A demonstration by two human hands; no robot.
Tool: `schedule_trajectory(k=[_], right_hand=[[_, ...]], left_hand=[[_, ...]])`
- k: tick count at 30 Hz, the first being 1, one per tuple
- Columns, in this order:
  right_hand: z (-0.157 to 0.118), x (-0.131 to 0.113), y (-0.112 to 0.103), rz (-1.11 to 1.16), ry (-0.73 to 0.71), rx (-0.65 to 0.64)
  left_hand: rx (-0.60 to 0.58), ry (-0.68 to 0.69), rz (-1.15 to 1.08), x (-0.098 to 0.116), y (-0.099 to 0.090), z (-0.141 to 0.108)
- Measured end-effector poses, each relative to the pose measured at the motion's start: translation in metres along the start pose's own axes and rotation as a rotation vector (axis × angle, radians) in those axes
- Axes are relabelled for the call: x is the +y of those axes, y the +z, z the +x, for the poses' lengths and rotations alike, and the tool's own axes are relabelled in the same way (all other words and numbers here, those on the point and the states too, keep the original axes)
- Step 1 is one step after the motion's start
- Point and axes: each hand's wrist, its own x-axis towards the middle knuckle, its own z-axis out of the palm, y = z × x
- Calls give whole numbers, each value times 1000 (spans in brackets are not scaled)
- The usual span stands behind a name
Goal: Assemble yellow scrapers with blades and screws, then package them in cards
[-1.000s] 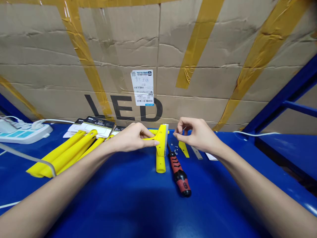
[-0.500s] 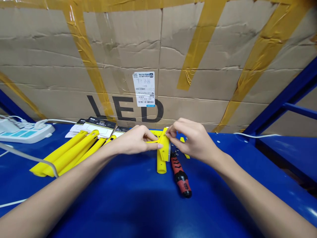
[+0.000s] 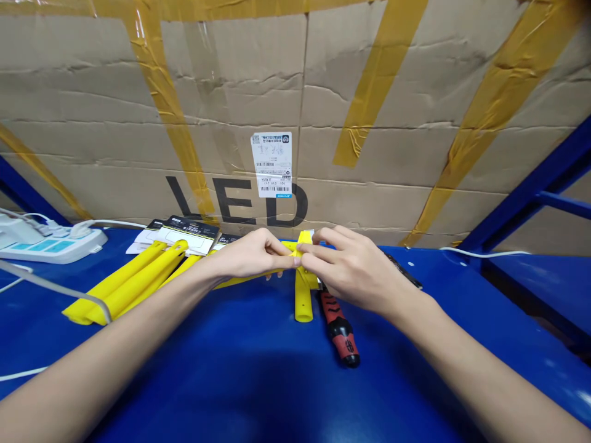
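My left hand (image 3: 253,253) is closed, thumb and fingers pinching the left side of a yellow scraper (image 3: 303,306) with a long yellow handle running left under the hand. My right hand (image 3: 353,266) is closed at the scraper's head from the right, its fingertips meeting the left thumb there. A silvery blade edge shows by the head, the rest covered by my fingers. Whether a small part sits between the right fingertips is hidden. Just right of the scraper lies a red and black screwdriver (image 3: 340,332), its tip out of sight behind the right hand.
Several yellow handles (image 3: 124,280) with black and white cards (image 3: 184,235) lie to the left. Farther left are a white power strip (image 3: 55,246) and cables. Behind stands a large taped cardboard box (image 3: 258,80). A blue metal frame (image 3: 526,191) rises at right.
My right hand has moved left and over the scraper's head, covering more of it. My left hand has tilted the handle, which now shows beneath it. The view has shifted slightly.
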Motion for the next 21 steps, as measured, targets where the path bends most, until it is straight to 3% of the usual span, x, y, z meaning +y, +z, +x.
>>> schedule_trajectory(k=[21], right_hand=[[-6, 4, 7, 28, 31, -58]], left_hand=[[12, -77, 53, 5, 0, -3]])
